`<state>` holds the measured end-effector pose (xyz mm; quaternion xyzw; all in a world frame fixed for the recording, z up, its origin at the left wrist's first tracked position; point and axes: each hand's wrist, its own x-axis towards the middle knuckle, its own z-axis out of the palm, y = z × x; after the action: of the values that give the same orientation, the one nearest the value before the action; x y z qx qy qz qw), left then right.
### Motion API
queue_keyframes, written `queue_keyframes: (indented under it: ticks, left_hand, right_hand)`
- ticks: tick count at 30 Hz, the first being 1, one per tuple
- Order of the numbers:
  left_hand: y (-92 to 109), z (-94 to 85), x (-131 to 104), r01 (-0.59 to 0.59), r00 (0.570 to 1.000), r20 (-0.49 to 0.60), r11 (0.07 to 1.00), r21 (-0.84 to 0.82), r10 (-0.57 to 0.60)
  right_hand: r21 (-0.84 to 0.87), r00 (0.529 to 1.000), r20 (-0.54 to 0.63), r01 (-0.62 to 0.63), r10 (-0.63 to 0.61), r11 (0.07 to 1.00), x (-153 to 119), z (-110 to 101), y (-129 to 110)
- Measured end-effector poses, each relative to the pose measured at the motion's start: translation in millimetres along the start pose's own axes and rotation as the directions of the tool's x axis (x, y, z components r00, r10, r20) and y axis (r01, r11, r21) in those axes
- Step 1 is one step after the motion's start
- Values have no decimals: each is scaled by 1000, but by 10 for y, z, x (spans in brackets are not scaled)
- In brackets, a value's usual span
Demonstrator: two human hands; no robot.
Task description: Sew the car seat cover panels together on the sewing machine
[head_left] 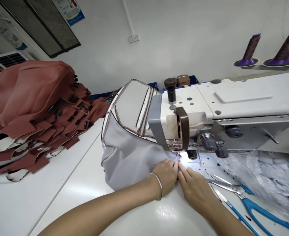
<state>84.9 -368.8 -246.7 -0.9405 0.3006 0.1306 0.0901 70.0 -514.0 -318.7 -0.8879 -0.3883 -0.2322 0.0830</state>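
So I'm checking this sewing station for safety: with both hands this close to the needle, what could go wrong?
Both the left hand and right hand pinch the grey fabric right under the sewing machine foot, so a fingertip might get stitched. The bracelet could snag the cloth. The open scissors lie near the right wrist and might nick it.

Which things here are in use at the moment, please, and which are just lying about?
In use: left hand, right hand, grey fabric piece, sewing machine.

Lying about: blue scissors, pile of red pieces, clear bag, two thread cones.
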Motion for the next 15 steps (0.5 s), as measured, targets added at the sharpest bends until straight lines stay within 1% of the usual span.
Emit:
queue_keyframes:
  ticks: [5, 10, 15]
  left_hand:
    - [-9, 68, 10, -32, 997, -74, 999, 3, 33]
    - [-5, 90, 24, -36, 996, -85, 999, 10, 37]
    - [-6, 142, 39, -15, 993, -117, 1000, 11, 16]
  right_hand:
    - [-36, 999, -14, 34, -35, 999, 4, -7, 6]
    - [-12, 1000, -20, 20, -20, 1000, 27, -55, 11]
    - [-26, 999, 14, 37, -37, 999, 8, -35, 10]
